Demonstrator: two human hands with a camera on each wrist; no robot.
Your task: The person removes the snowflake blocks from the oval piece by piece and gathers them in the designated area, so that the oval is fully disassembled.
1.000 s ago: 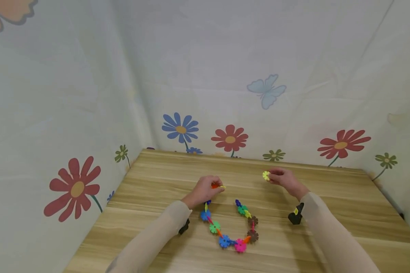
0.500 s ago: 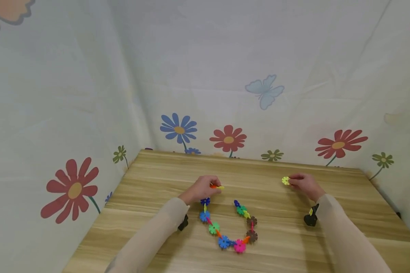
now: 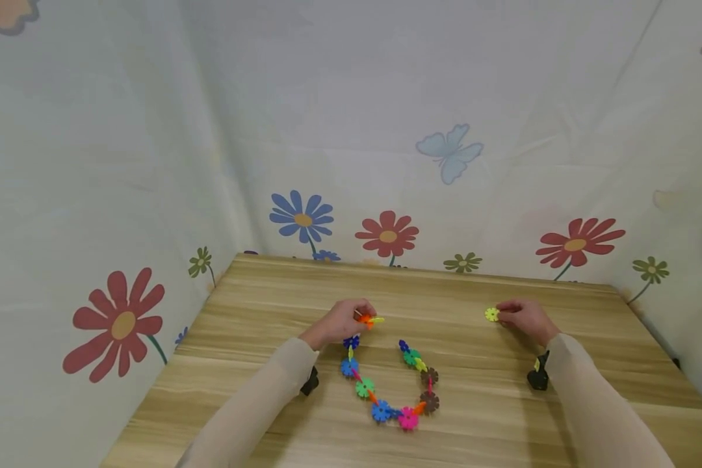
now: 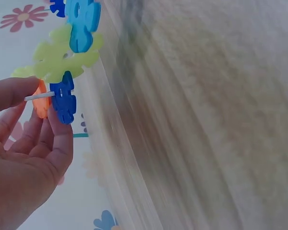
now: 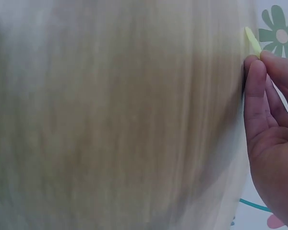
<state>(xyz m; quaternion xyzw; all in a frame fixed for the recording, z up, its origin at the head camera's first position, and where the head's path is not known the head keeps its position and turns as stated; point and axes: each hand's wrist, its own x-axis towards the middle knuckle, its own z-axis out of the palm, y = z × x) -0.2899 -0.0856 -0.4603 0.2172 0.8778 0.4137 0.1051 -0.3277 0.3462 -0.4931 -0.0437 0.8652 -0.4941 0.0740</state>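
Note:
A chain of notched, flower-shaped plastic discs (image 3: 364, 388) in many colours lies in a U on the table, its left end raised to my left hand (image 3: 340, 322). That hand pinches the end between thumb and fingers, at an orange disc (image 4: 42, 103) and a thin white disc (image 4: 36, 97). A dark blue disc (image 4: 63, 99) joins the white one, and a yellow disc (image 3: 377, 320) pokes out past the fingertips. Off to the right, my right hand (image 3: 526, 320) pinches a single yellow disc (image 3: 491, 314) by its edge, just over the table and apart from the chain.
The chain's other end, a dark blue disc (image 3: 403, 346), lies on the wooden table (image 3: 474, 429) between the hands. Flower-printed cloth (image 3: 351, 130) hangs behind the table and along its sides. A black wrist camera (image 3: 538, 374) sits under the right sleeve.
My right hand has moved to the right with the yellow disc, away from the left hand, and slowed. The left hand stays nearly in place; its orange disc shows more.

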